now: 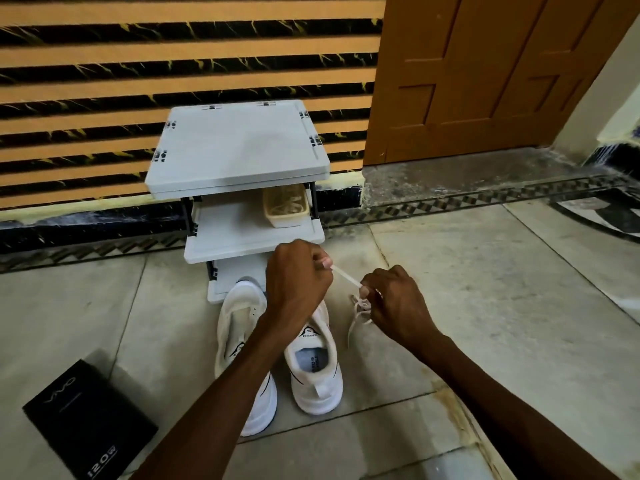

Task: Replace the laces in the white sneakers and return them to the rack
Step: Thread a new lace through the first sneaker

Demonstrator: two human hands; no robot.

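1. Both hands' fingers are clenched in a pinch: left hand [298, 271] and right hand [394, 306] grip the white lace [343, 274]
2. The lace runs taut between them, its slack dangling under the right hand
3. The white sneakers [315, 375] stand on the floor before the rack [239, 150]. Judging by the bare eyelets, threading and shelving remain

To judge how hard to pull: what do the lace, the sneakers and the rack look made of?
Lace: flat woven textile, matte off-white; taut as a ribbon between left hand and right hand, limp below.
Sneakers: matte fabric uppers, probably knit; smoother soles, likely rubber or foam.
Rack: likely moulded plastic, pale grey, faint sheen, raised rims.
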